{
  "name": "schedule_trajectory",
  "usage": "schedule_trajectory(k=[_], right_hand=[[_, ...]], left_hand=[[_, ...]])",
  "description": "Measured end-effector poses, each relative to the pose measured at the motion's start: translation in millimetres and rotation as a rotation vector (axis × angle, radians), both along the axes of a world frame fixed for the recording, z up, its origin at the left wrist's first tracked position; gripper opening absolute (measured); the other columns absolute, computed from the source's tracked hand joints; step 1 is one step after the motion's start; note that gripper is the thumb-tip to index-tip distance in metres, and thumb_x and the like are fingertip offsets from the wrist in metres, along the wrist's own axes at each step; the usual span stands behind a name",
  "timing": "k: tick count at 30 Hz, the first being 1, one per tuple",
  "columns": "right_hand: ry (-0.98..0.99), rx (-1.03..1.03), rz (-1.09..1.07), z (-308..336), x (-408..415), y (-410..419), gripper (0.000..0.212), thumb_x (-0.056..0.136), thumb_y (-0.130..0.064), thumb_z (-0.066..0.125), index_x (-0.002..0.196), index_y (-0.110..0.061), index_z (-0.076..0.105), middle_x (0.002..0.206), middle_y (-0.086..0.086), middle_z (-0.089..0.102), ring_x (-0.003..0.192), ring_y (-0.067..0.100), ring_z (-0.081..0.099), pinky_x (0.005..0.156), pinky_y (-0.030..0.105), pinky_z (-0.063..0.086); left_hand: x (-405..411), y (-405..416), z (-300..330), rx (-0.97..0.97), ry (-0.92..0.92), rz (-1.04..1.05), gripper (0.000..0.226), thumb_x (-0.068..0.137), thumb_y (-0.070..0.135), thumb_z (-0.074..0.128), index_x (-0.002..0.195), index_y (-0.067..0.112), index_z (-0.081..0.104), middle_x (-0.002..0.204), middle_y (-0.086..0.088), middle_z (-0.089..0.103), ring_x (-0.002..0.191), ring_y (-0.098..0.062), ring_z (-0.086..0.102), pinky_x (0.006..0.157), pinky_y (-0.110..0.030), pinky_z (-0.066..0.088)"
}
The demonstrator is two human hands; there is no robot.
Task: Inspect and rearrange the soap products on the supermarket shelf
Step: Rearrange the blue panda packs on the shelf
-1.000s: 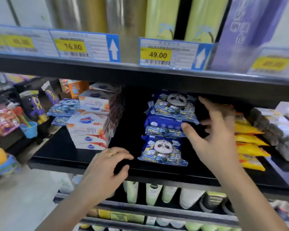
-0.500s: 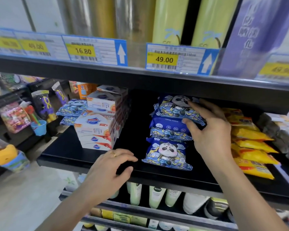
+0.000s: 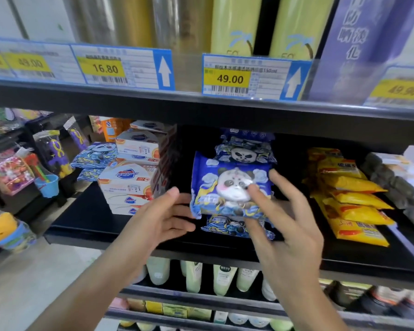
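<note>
A blue soap pack with a panda face (image 3: 225, 185) is held upright in front of the black shelf (image 3: 86, 220). My right hand (image 3: 285, 225) grips it, thumb on the front near the panda and fingers behind its right edge. My left hand (image 3: 160, 218) reaches in from the left with straight fingers at the pack's lower left edge. Behind it more panda packs (image 3: 246, 151) stay stacked, and one lies below (image 3: 227, 226). White boxed soaps (image 3: 129, 185) are stacked to the left.
Yellow soap packs (image 3: 354, 201) lie in a row to the right, with grey wrapped packs (image 3: 397, 187) beyond them. More panda packs (image 3: 93, 158) sit behind the white boxes. Price tags (image 3: 230, 78) line the shelf above. Bottles (image 3: 194, 275) fill the shelf below.
My right hand has lifted a panda pack off the stack and turned it upright toward me. My left hand has left the shelf edge and risen to the pack's left side.
</note>
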State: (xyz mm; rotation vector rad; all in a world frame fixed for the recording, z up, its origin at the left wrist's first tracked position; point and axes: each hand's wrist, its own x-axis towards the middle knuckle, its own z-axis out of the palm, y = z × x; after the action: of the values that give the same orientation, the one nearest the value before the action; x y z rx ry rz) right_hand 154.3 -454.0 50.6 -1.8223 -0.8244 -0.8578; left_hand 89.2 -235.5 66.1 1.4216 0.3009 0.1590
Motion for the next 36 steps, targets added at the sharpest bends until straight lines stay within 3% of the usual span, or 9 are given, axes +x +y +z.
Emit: schedule_trajectory(k=[3,7,12,17,21,25,28,31,36], right_hand=[[-0.016,-0.049,0.072,-13,-8,5,0.060,0.079,0.007,0.079,0.131,-0.021,0.066,0.150,0.012,0.047,0.126,0.017,0.059,0.094,0.024,0.056],[-0.025,-0.061,0.095,-21,-15,6,0.061,0.080,0.010,0.077,0.132,-0.020,0.066,0.153,0.011,0.044,0.130,0.026,0.058,0.094,0.040,0.058],[0.025,-0.065,0.131,-21,-24,6,0.064,0.088,-0.005,0.074,0.142,-0.034,0.056,0.156,0.000,0.038,0.132,0.020,0.055,0.098,0.030,0.055],[0.247,-0.098,0.065,-17,-33,5,0.101,0.080,0.008,0.072,0.157,-0.040,0.028,0.159,-0.012,0.026,0.133,0.015,0.053,0.091,0.020,0.053],[0.342,0.007,-0.026,-4,-38,2,0.078,0.085,0.008,0.063,0.146,-0.038,0.047,0.136,-0.017,0.044,0.102,0.014,0.064,0.082,0.019,0.052],[0.797,0.262,0.102,23,-40,2,0.030,0.089,-0.048,0.060,0.118,-0.045,0.065,0.089,-0.005,0.065,0.064,0.017,0.065,0.062,0.040,0.058],[1.214,0.358,0.257,39,-36,3,0.059,0.072,-0.068,0.056,0.115,-0.030,0.068,0.071,0.011,0.064,0.049,0.027,0.055,0.048,0.040,0.051],[1.520,0.324,0.409,48,-33,6,0.079,0.062,-0.080,0.051,0.117,-0.026,0.068,0.076,0.019,0.067,0.048,0.028,0.055,0.047,0.035,0.051],[1.639,0.166,0.594,48,-33,5,0.083,0.070,-0.085,0.043,0.117,-0.025,0.075,0.097,0.022,0.074,0.057,0.030,0.063,0.052,0.034,0.056]], left_hand=[[-6,-9,15,-0.109,0.019,-0.134,0.065,0.066,0.065,0.068,0.118,0.027,0.072,0.113,-0.004,0.077,0.101,-0.024,0.075,0.080,-0.037,0.062],[-16,-20,22,0.012,-0.003,-0.140,0.045,0.077,0.048,0.081,0.117,0.028,0.073,0.115,0.001,0.077,0.107,-0.019,0.074,0.086,-0.039,0.061],[-22,-21,18,0.048,0.019,-0.075,0.045,0.074,0.036,0.081,0.115,0.021,0.071,0.108,-0.001,0.079,0.098,-0.020,0.076,0.074,-0.032,0.061],[-27,-20,18,0.102,-0.020,-0.022,0.030,0.087,0.019,0.071,0.117,0.018,0.067,0.104,0.002,0.080,0.091,-0.017,0.077,0.067,-0.024,0.060],[-30,-15,17,0.099,-0.081,-0.036,0.049,0.077,0.019,0.085,0.122,0.018,0.064,0.109,0.002,0.079,0.101,-0.017,0.076,0.079,-0.021,0.059],[-32,-9,12,0.176,-0.171,-0.018,0.045,0.072,0.020,0.077,0.114,0.027,0.065,0.110,0.006,0.078,0.103,-0.012,0.074,0.081,-0.017,0.056],[-34,-7,9,0.267,-0.240,0.010,0.043,0.069,0.024,0.085,0.104,0.039,0.067,0.110,0.002,0.076,0.101,-0.015,0.072,0.083,-0.023,0.058],[-38,-6,10,0.404,-0.312,-0.014,0.046,0.071,0.025,0.085,0.111,0.037,0.064,0.110,0.002,0.071,0.098,-0.017,0.069,0.086,-0.027,0.057],[-44,-8,8,0.619,-0.382,-0.046,0.050,0.078,-0.007,0.081,0.116,0.021,0.063,0.113,0.007,0.071,0.106,-0.016,0.067,0.087,-0.022,0.051]])
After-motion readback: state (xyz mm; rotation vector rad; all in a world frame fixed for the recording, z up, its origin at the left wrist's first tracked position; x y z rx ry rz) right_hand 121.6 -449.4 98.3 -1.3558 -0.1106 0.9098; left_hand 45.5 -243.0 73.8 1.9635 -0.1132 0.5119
